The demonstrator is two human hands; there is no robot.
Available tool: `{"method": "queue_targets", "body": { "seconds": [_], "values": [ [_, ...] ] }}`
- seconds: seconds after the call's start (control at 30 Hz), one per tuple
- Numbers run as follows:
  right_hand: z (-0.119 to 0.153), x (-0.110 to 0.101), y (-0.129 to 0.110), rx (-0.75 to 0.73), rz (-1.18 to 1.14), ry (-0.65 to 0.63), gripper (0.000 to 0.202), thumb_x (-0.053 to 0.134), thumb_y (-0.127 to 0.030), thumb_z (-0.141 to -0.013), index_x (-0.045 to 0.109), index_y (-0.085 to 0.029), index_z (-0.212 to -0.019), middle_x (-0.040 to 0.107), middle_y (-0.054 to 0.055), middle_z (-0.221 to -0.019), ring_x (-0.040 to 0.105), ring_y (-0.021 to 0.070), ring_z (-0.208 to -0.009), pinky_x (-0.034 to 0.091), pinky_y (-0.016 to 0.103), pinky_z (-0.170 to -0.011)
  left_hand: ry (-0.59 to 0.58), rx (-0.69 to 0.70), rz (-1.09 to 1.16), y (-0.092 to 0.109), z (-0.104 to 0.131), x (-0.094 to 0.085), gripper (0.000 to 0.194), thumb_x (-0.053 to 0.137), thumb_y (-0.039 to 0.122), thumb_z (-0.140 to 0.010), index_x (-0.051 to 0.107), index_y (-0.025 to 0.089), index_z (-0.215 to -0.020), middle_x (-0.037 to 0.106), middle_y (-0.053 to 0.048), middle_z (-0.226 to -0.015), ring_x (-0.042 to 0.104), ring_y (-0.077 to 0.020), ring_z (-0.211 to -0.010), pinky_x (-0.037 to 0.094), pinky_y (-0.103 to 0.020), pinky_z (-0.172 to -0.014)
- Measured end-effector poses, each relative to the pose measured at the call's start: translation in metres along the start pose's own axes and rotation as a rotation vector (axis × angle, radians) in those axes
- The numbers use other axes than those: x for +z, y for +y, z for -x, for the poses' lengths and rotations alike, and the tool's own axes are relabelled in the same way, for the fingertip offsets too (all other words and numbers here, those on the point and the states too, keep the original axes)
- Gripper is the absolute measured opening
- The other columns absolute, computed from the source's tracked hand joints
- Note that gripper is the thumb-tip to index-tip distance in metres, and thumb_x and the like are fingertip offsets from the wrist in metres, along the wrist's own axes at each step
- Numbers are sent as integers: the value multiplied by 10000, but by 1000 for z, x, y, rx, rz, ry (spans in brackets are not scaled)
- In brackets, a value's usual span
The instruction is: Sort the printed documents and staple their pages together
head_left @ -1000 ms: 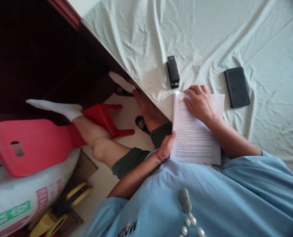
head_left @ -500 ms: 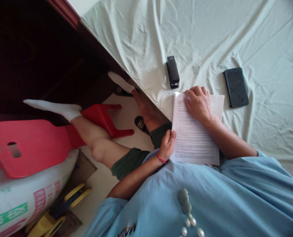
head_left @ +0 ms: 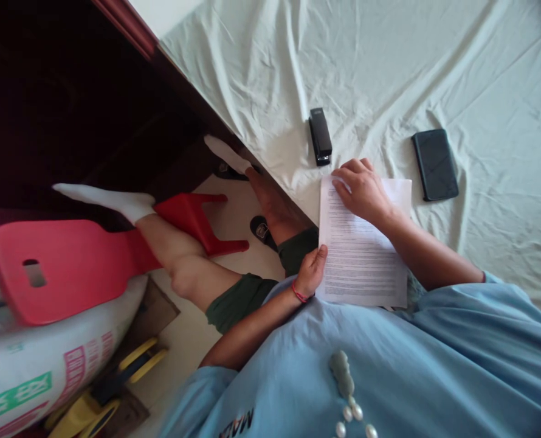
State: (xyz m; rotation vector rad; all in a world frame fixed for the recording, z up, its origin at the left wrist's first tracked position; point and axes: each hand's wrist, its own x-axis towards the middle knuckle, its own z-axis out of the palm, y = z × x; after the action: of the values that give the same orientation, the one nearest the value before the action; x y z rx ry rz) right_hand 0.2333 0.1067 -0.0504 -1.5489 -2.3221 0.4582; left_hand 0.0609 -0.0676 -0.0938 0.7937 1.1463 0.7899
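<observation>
A stack of printed paper (head_left: 366,261) lies at the edge of the cloth-covered surface, close to my blue shirt. My left hand (head_left: 311,269) grips its left edge, thumb on top and the other fingers hidden beneath. Across the top of the sheets rests my right hand (head_left: 360,187), fingers bent near the upper left corner; whether they pinch a sheet is hard to tell. Just beyond that corner stands a black stapler (head_left: 320,137), touched by neither hand. A dark phone (head_left: 435,164) lies to the right of the paper.
Wrinkled pale cloth (head_left: 366,73) spreads over the surface. At the left are a red plastic chair (head_left: 65,267), a printed white sack (head_left: 83,347) and a yellow object (head_left: 83,413). My legs extend left beside the surface's dark side.
My right hand has slid left along the top of the paper, closer to its upper left corner. My left hand keeps its hold on the left edge.
</observation>
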Motion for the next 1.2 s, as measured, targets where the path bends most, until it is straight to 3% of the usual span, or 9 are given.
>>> {"method": "queue_targets", "body": {
  "seconds": [0.3, 0.4, 0.47, 0.57, 0.63, 0.8, 0.93, 1.03, 1.2],
  "values": [
    [-2, 2, 1, -42, -46, 43, 363, 425, -314, -1080, 772, -228, -1144, 702, 145, -1117, 568, 322, -1053, 477, 561, -1051, -12, -37, -22, -3, 2, 1, 898, 468, 924, -916, 794, 94, -1024, 811, -171, -1047, 761, -292, -989, 590, -427, -963],
    [1, -3, -6, -77, -30, 49, 375, 460, -270, -1054, 723, -249, -1320, 681, 156, -1283, 559, 350, -1168, 473, 590, -1053, -6, -30, -49, -2, 2, 1, 900, 461, 930, -914, 800, 99, -990, 810, -159, -999, 758, -284, -938, 592, -418, -932],
    [4, -6, -11, -184, -34, 14, 367, 514, -287, -1042, 715, -283, -1349, 641, 144, -1419, 529, 371, -1297, 455, 616, -1086, -9, -24, -64, 0, 2, 1, 888, 453, 920, -925, 798, 103, -976, 809, -152, -980, 753, -281, -925, 590, -416, -925],
    [8, -8, -15, -380, -51, -91, 237, 585, -385, -1043, 782, -316, -1155, 634, 86, -1484, 474, 363, -1440, 353, 645, -1214, -17, -7, -60, 2, 3, 1, 866, 450, 905, -940, 789, 108, -966, 803, -144, -963, 743, -276, -912, 587, -409, -903],
    [9, -9, -15, -429, -50, -106, 244, 594, -447, -1049, 793, -307, -1038, 657, 66, -1468, 456, 350, -1481, 272, 647, -1276, -18, 11, -75, 3, 5, 1, 859, 440, 900, -948, 779, 111, -955, 794, -136, -936, 729, -267, -891, 579, -399, -882],
    [8, -10, -11, -408, -44, -80, 309, 554, -496, -1070, 788, -294, -1070, 654, 66, -1501, 440, 334, -1516, 231, 636, -1305, -13, 52, -178, 5, 9, 0, 858, 379, 905, -963, 726, 128, -851, 735, -109, -829, 662, -231, -811, 538, -370, -815],
    [4, -10, -4, -306, -93, -19, 371, 444, -441, -1101, 753, -274, -1222, 673, 116, -1455, 516, 336, -1440, 380, 608, -1219, 8, 80, -212, 3, 7, -1, 842, 346, 911, -965, 670, 155, -784, 685, -87, -765, 623, -216, -761, 523, -363, -783],
    [0, -9, 6, -174, -122, 63, 438, 419, -430, -1097, 685, -225, -1378, 727, 156, -1305, 595, 344, -1296, 467, 576, -1123, -3, 101, -222, 3, 6, -2, 819, 344, 899, -975, 657, 166, -785, 684, -85, -770, 622, -217, -755, 535, -373, -809],
    [-10, -8, 23, -142, -109, 0, 412, 442, -410, -1072, 748, -213, -1267, 765, 141, -1094, 640, 326, -1119, 460, 561, -1095, -15, 119, -270, 5, 5, -4, 812, 327, 917, -962, 606, 191, -729, 637, -69, -720, 583, -209, -712, 526, -370, -793]
  ]
}}
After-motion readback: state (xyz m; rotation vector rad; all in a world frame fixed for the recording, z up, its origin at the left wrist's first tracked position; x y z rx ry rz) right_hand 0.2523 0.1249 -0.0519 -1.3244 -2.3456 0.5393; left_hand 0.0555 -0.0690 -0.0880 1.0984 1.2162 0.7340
